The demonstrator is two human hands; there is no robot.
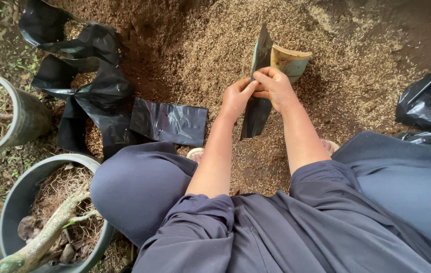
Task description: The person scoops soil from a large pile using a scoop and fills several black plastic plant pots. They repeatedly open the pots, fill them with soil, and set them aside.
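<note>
Pinching a black plastic bag (257, 108) between them, left hand (236, 97) and right hand (275, 88) touch.

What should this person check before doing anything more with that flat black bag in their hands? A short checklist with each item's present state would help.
1. Both hands on the flat black plastic bag: ok, left hand and right hand pinch its top.
2. Bag mouth opened: not ok, it looks flat.
3. Pale cylindrical scoop within reach: ok, just behind the bag.
4. Pile of brown husk mix close: ok.
5. Spare black bags at hand: ok.
6. Bag free of tears: cannot tell.
</note>
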